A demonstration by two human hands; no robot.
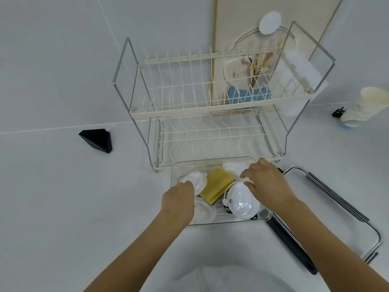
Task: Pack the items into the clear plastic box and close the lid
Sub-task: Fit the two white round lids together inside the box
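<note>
Clear plastic box point(210, 163) on counter before dish rack point(210, 98) | sponge point(216, 185), white lids loaded | my left hand point(179, 199) pinching round lid point(194, 181) | right hand point(267, 184) loosely curled inside | box lid not fitted

The open top of the clear plastic box point(212, 162) is crowded by both hands, a yellow sponge point(216, 185) and white lids. Directly behind it, the way is blocked by the dish rack point(210, 123). To its right, passage is narrowed by a metal frame point(341, 205). The table point(73, 197) is left free to the left, apart from a black wedge point(96, 140).
</note>
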